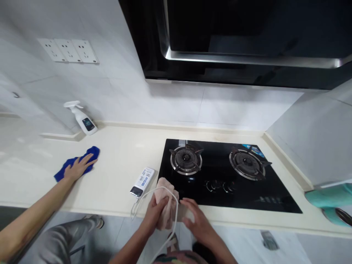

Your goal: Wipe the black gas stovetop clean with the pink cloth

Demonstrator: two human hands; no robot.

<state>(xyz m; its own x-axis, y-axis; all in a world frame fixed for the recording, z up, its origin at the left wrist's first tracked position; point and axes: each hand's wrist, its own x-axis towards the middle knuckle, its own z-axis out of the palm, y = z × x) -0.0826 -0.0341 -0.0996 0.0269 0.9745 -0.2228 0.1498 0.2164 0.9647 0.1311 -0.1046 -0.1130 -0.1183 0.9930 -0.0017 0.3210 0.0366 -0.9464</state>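
My left hand (157, 212) is closed round a bunched pale pink cloth (166, 200), held at the counter's front edge by the hob's left corner. Just right of the cloth, my right hand (195, 217) has its fingers apart and holds nothing. A white cable (176, 214) loops in front of the cloth and runs down towards my body. Its other end leads to a white power bank (142, 182) lying on the counter to the left of my hands. Beyond my hands is the black glass gas hob (211, 170) with two burners.
At the left, another person's hand (75, 168) presses a blue cloth (92, 154) on the cream counter (118, 154). A white spray bottle (84, 120) stands by the wall. A black range hood (233, 69) overhangs the hob. Green cylindrical objects (330, 196) sit at the right edge.
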